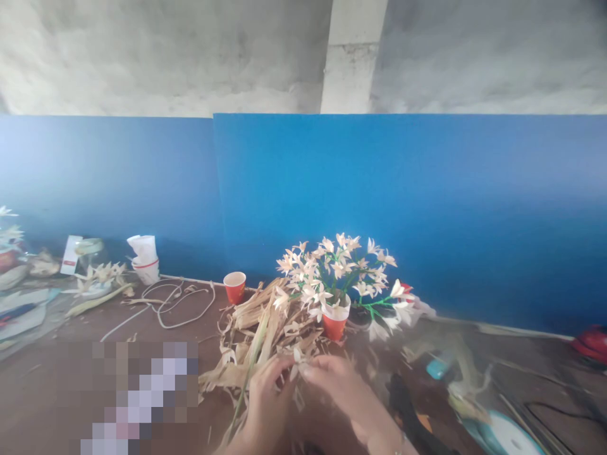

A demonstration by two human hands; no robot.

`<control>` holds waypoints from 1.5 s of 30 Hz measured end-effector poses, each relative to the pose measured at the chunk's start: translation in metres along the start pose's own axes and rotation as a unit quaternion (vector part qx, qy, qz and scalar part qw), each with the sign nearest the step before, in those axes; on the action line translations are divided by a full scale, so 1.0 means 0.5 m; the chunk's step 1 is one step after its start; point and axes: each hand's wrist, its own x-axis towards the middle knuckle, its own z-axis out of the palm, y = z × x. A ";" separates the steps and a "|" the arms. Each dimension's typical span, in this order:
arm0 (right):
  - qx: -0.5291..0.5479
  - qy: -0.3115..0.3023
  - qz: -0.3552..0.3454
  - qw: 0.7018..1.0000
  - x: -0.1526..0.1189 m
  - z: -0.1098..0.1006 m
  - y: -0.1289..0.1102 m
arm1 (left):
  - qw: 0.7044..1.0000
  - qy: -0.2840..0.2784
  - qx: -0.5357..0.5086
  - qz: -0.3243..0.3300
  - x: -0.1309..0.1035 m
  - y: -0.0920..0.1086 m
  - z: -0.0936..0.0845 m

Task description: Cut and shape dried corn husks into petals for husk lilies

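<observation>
At the lower middle, my left hand and my right hand meet over the table with their fingertips closed on a small pale flower that looks made of dried husk. Part of the flower is hidden by the fingers. Behind them lies a heap of dry husk strips, some of it under my left wrist. Just beyond my right hand stands a red paper cup holding a bunch of similar cream flowers on green stems.
An open red cup stands left of the heap, with a looped white cable beside it. White cups and loose flowers sit farther left. To the right are a teal-edged roll and dark wires. A blue panel closes off the back.
</observation>
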 end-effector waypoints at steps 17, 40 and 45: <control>0.140 -0.019 0.047 0.989 0.013 0.018 0.021 | 0.999 0.018 0.007 0.048 -0.005 -0.003 -0.003; 0.114 -0.044 0.012 0.992 0.005 0.017 0.016 | 0.996 0.016 -0.035 0.075 0.010 0.013 -0.008; 0.148 -0.067 0.016 0.987 0.015 0.011 0.024 | 0.997 -0.006 -0.073 0.019 0.010 0.014 -0.007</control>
